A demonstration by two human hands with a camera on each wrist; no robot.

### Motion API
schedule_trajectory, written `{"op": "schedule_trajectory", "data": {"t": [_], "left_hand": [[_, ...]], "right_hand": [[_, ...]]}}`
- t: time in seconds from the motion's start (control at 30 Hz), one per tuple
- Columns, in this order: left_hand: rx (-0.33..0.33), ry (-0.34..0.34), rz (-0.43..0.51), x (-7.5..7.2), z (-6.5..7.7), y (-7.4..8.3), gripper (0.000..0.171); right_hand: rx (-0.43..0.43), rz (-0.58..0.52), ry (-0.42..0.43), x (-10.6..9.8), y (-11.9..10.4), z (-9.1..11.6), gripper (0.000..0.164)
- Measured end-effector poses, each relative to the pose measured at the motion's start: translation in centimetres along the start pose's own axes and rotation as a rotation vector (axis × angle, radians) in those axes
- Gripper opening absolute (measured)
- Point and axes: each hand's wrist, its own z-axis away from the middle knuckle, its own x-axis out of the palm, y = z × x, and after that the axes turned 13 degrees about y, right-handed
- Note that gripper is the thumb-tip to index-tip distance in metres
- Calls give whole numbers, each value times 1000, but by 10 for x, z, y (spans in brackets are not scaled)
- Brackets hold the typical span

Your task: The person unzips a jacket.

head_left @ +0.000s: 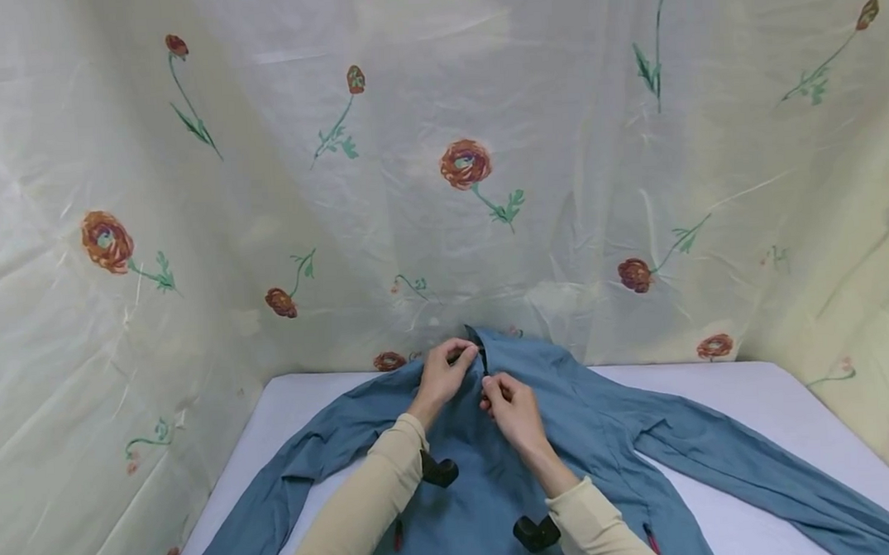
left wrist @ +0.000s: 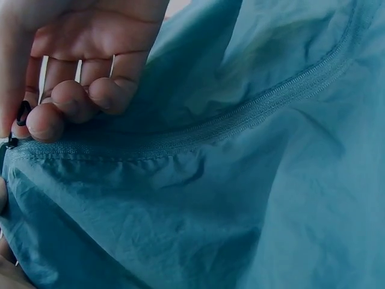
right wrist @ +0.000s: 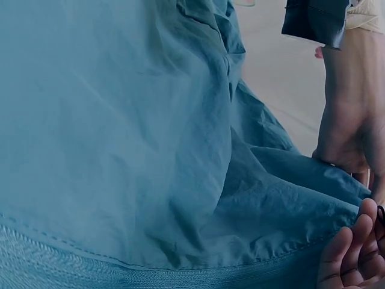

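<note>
A blue zip-up jacket [head_left: 462,508] lies spread front side up, its sleeves out to both sides. My left hand [head_left: 445,377] pinches the jacket's edge at the collar, beside the dark opening at the neck. Just below it, my right hand [head_left: 513,411] grips the zipper's black pull [left wrist: 23,113] between thumb and curled finger. From there the zipper [left wrist: 240,123] runs down the front with its teeth joined. At the right wrist view's lower right corner, the right hand's fingers [right wrist: 337,253] curl close to the fabric. The left hand's fingertips are hidden there.
Under the jacket is a table with a white cover [head_left: 687,374]. A pale curtain [head_left: 543,141] printed with red flowers stands behind and at both sides. Red pulls [head_left: 651,539] mark the jacket's pockets. Black camera mounts [head_left: 536,534] hang under both wrists, over the jacket.
</note>
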Motion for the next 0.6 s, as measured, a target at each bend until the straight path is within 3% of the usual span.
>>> {"op": "schedule_trajectory", "data": {"t": [0.37,0.6], "left_hand": [[-45,80,3,-1,-1,5,24],[-62,76,-1,1,-2,6,23]], "right_hand": [[18,-14,0,0,0,5,30],[26,-25,1,-2,-3,8,30]]}}
